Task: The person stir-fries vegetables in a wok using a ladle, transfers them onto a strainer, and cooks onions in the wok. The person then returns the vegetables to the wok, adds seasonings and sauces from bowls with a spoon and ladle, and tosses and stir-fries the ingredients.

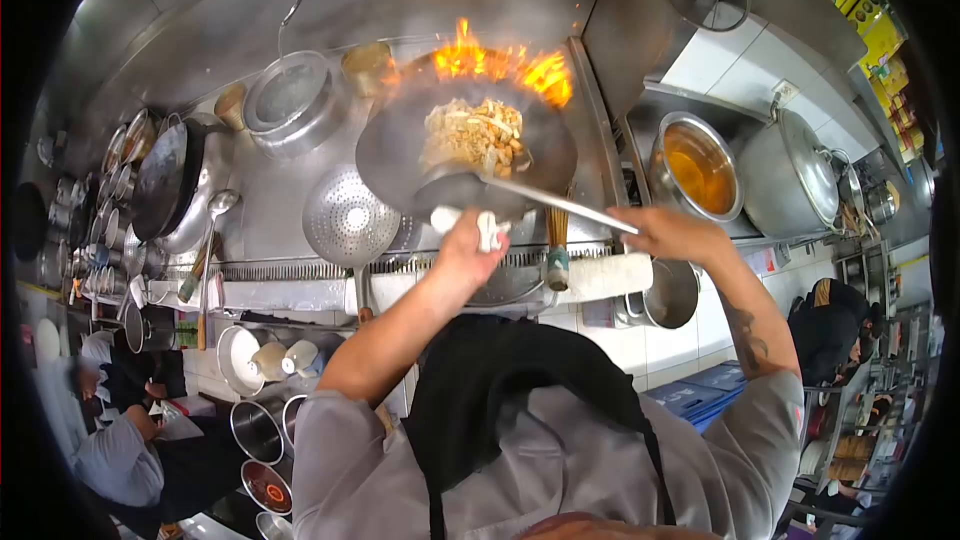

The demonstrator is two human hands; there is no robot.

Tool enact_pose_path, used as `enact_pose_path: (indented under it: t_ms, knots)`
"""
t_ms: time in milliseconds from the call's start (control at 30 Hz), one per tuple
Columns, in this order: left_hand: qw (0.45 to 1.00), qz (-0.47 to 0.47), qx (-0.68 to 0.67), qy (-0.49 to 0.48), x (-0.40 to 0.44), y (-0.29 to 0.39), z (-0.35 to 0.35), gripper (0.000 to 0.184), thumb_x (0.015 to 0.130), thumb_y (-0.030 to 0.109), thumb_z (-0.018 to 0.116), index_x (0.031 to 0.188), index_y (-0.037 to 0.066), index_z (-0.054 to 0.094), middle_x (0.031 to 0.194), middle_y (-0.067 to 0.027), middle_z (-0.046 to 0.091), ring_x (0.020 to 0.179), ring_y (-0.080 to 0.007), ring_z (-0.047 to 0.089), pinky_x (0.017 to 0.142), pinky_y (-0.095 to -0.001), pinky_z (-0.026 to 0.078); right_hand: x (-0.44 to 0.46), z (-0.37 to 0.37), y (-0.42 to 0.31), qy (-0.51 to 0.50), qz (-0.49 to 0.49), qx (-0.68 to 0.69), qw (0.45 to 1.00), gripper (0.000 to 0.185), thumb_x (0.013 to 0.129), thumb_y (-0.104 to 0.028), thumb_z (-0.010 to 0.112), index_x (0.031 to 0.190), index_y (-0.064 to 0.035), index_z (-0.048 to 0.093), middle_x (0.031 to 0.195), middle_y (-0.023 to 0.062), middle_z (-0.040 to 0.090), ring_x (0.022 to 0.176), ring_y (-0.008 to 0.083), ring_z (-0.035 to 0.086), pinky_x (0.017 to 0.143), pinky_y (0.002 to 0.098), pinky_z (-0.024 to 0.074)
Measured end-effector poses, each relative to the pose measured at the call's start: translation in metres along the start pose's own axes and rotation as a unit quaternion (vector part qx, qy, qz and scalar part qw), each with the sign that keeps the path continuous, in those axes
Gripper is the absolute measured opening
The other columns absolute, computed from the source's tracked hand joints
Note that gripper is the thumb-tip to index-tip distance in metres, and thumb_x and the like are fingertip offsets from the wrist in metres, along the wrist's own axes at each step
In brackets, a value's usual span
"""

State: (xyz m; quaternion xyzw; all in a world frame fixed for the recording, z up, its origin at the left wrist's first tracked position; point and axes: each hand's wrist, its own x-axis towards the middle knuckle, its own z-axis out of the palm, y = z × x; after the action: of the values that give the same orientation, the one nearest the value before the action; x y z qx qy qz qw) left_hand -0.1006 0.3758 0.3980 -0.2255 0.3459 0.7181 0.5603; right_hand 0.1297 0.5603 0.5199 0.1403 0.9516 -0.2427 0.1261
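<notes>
A dark wok [385, 155] sits on the range, holding pale and browned chopped food [465, 130]. Flames [545, 75] rise along its far rim. My left hand [468, 252] is closed around a folded white cloth [488, 230] at the wok's near edge; the grip under the cloth is hidden. From the right, my right hand [675, 235] grips the end of a long-handled metal ladle [570, 204]. The ladle's bowl end is blurred over the near part of the wok. Beside my left hand lies a round perforated strainer [350, 215].
A steel bowl of orange liquid [700, 175] and a lidded pot [795, 175] stand at right. A bamboo brush [558, 245] hangs by the front edge. Stacked woks [165, 180] and a colander [290, 105] are at left. Another person [120, 460] works at lower left.
</notes>
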Motion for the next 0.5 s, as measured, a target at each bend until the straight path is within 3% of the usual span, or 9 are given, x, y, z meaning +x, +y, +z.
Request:
enact_pose_path:
  t_ms: [33,67,167,233,300,433,500]
  knots:
    - [1.000,0.006,-0.010,0.016,0.007,0.005,0.002,0.012,0.096,0.020,0.045,0.093,0.010,0.051,0.082,-0.0070,0.055,0.071,-0.0197,0.054,0.052,-0.0303,0.045,0.007,0.013,0.012,0.012,0.007,0.006,1.000,0.051,0.085,-0.012,0.059,0.135,-0.0030,0.047,0.094,0.0250,0.065,0.081,0.0361,0.066,0.073,0.0438,0.0511]
    - [1.000,-0.005,-0.004,0.008,0.030,0.014,-0.003,0.017,0.096,0.029,0.051,0.097,0.012,0.053,0.082,-0.0050,0.059,0.069,-0.0184,0.056,0.050,-0.0301,0.045,0.021,0.019,0.014,0.025,0.053,-0.052,0.997,0.048,0.085,-0.010,0.058,0.131,-0.0009,0.050,0.089,0.0255,0.065,0.078,0.0359,0.066,0.068,0.0434,0.0524]
    - [0.992,0.058,-0.019,-0.111,0.090,-0.021,-0.078,0.014,0.095,0.026,0.051,0.098,0.012,0.053,0.078,-0.0056,0.058,0.062,-0.0197,0.056,0.048,-0.0308,0.046,0.054,0.051,0.033,0.119,0.079,-0.174,0.974,0.046,0.085,-0.007,0.055,0.129,0.0017,0.050,0.084,0.0244,0.065,0.074,0.0377,0.066,0.065,0.0445,0.0530]
    - [0.997,0.006,0.015,-0.081,0.075,-0.050,-0.119,0.014,0.095,0.025,0.050,0.100,0.012,0.053,0.076,-0.0058,0.057,0.058,-0.0206,0.056,0.046,-0.0313,0.047,0.044,0.054,0.019,0.129,0.088,-0.212,0.965,0.044,0.088,-0.007,0.052,0.131,-0.0004,0.047,0.083,0.0231,0.063,0.075,0.0384,0.064,0.068,0.0460,0.0516]
    - [0.996,-0.013,0.037,-0.079,0.044,-0.047,-0.108,0.013,0.095,0.024,0.051,0.101,0.013,0.053,0.076,-0.0053,0.057,0.060,-0.0205,0.057,0.047,-0.0311,0.047,0.041,0.046,0.004,0.166,0.096,-0.220,0.957,0.043,0.089,-0.008,0.051,0.132,-0.0013,0.046,0.083,0.0222,0.062,0.075,0.0381,0.063,0.068,0.0466,0.0508]
    - [0.991,0.033,0.002,-0.126,0.122,0.016,-0.075,0.007,0.089,0.016,0.051,0.084,0.012,0.053,0.076,-0.0050,0.055,0.063,-0.0189,0.053,0.048,-0.0303,0.045,0.020,0.027,-0.025,0.240,0.072,-0.154,0.956,0.045,0.088,-0.008,0.055,0.131,0.0010,0.046,0.090,0.0246,0.063,0.080,0.0401,0.062,0.070,0.0466,0.0504]
    - [0.994,0.045,0.027,-0.098,0.139,0.033,-0.061,0.004,0.090,0.016,0.051,0.090,0.012,0.052,0.075,-0.0037,0.052,0.064,-0.0177,0.050,0.047,-0.0314,0.042,0.026,0.019,-0.030,0.282,0.052,-0.127,0.950,0.047,0.087,-0.008,0.057,0.131,0.0018,0.046,0.093,0.0262,0.063,0.082,0.0420,0.062,0.072,0.0468,0.0501]
